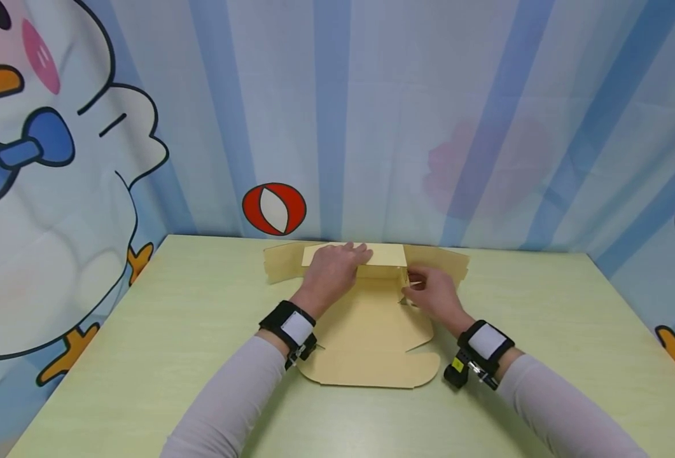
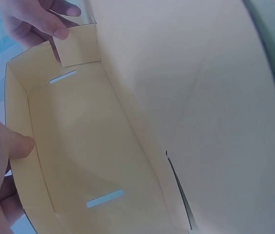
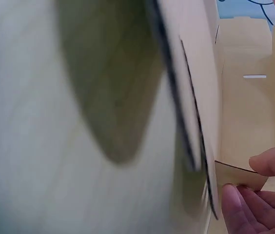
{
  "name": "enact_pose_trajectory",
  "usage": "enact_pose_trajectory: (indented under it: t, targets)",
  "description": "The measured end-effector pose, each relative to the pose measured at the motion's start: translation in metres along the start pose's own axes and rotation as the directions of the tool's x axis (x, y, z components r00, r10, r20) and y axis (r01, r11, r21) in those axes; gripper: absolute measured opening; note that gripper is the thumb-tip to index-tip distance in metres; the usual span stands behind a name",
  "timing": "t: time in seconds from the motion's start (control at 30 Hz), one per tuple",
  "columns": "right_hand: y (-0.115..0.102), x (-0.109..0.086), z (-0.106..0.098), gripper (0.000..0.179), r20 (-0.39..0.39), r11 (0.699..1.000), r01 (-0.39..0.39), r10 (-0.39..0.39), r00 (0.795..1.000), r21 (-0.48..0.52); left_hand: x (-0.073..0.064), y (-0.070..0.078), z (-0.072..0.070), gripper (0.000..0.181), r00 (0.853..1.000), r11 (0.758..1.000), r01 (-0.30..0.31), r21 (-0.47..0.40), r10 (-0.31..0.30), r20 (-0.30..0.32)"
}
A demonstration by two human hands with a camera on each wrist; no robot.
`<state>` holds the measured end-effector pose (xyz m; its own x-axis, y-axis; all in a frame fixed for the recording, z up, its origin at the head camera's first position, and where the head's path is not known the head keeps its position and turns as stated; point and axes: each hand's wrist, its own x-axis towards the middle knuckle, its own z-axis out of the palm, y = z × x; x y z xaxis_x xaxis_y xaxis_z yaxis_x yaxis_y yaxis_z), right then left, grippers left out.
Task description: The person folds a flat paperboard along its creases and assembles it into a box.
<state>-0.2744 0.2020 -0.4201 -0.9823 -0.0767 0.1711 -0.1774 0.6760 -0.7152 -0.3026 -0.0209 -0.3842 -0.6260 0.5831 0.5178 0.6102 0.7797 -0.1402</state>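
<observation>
A partly folded cardboard box [image 1: 366, 331] lies on the table, its rounded front panel flat toward me. My left hand [image 1: 333, 275] grips the raised back wall [image 1: 387, 254], thumb on the inner face and fingers behind it, as the left wrist view shows. At the box's right end my right hand [image 1: 434, 294] pinches a small end flap [image 3: 240, 176] between thumb and fingers. That flap [image 2: 79, 46] stands upright beside the end wall in the left wrist view. Two narrow slots [image 2: 106, 198] cut through the box's bottom. Part of the back wall is hidden behind my left hand.
Side wings spread outward from the box at left [image 1: 282, 262] and right [image 1: 448, 262]. The pale table [image 1: 200, 305] ends at a striped curtain [image 1: 371, 127] close behind the box. Each wrist wears a black strap [image 1: 285, 324] with a small camera.
</observation>
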Motion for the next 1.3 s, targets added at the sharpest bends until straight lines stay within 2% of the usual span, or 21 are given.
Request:
enact_pose_trajectory:
  t: [0.13,0.37,0.47,0.67,1.0,1.1,1.3]
  targets:
    - [-0.003,0.0,0.003,0.041,0.013,1.0,0.01,-0.01,1.0,-0.004,0.0,0.0,0.0,0.034,1.0,1.0,0.003,0.005,-0.003,0.01]
    - [-0.004,0.0,0.008,0.014,0.007,0.997,0.057,-0.056,0.998,-0.05,0.0,0.001,0.0,0.034,1.0,1.0,0.013,-0.015,-0.013,0.023]
    - [-0.004,0.0,0.009,0.016,0.013,0.996,0.076,-0.076,0.997,-0.056,0.0,0.001,0.0,0.034,1.0,1.0,0.011,-0.016,-0.011,0.019]
    - [-0.004,0.003,0.012,0.021,0.051,0.996,0.059,-0.055,0.997,-0.074,0.0,0.0,0.001,0.034,1.0,1.0,-0.007,0.005,0.007,-0.004]
    - [-0.007,0.009,0.017,0.027,0.105,0.985,0.054,-0.037,0.994,-0.163,0.0,-0.001,0.004,0.033,0.999,1.0,-0.019,-0.005,0.019,-0.032]
    - [-0.008,0.01,0.018,0.031,0.128,0.977,0.099,-0.075,0.989,-0.191,0.0,-0.001,0.004,0.033,0.999,1.0,-0.02,-0.004,0.02,-0.036]
    - [-0.003,0.011,0.02,0.019,0.163,0.949,0.202,-0.165,0.973,-0.243,-0.001,-0.001,0.002,0.034,0.999,1.0,-0.018,-0.003,0.018,-0.033]
